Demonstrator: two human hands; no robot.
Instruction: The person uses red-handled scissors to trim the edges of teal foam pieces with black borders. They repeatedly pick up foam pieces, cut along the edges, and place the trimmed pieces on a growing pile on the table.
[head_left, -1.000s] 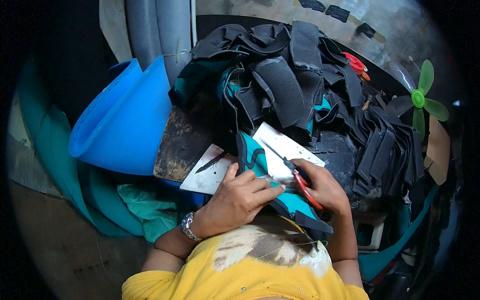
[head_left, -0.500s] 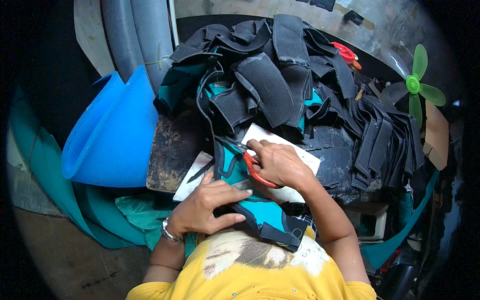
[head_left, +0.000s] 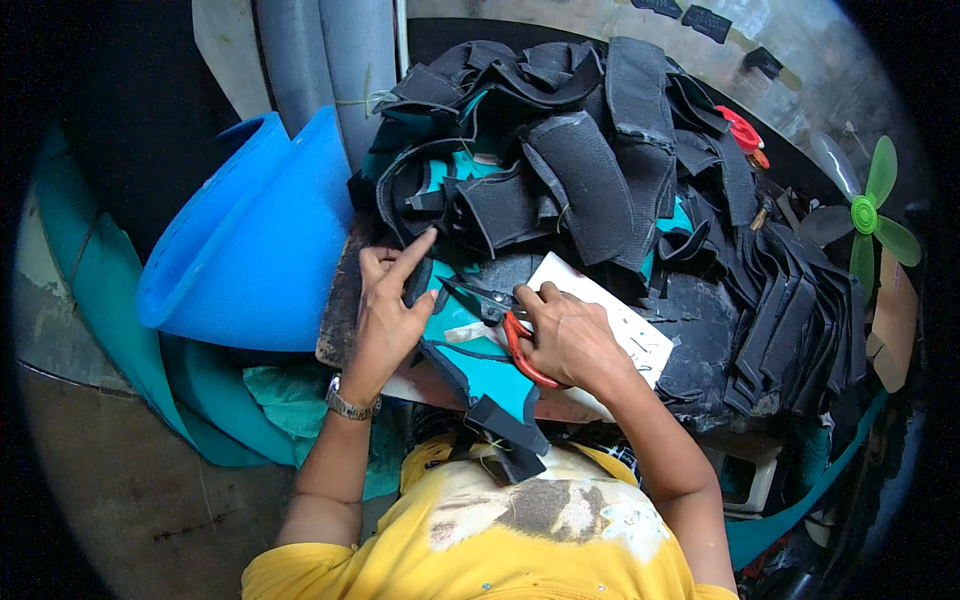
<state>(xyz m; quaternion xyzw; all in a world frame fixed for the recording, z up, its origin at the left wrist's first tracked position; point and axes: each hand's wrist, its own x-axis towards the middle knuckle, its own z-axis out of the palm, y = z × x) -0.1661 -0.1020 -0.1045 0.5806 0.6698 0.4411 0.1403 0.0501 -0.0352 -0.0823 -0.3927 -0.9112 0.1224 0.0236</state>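
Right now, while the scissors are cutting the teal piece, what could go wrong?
1. The left hand presses the teal and black piece close to the blades of the red-handled scissors in the right hand; its fingers might get nicked.
2. The heap of black pieces rises right behind the cut; one could slide under the blades.
3. The piece hangs off the board's edge toward the lap, so it may shift mid-cut.

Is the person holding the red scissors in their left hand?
No, the red-handled scissors are in the right hand; the left hand rests on the teal piece.
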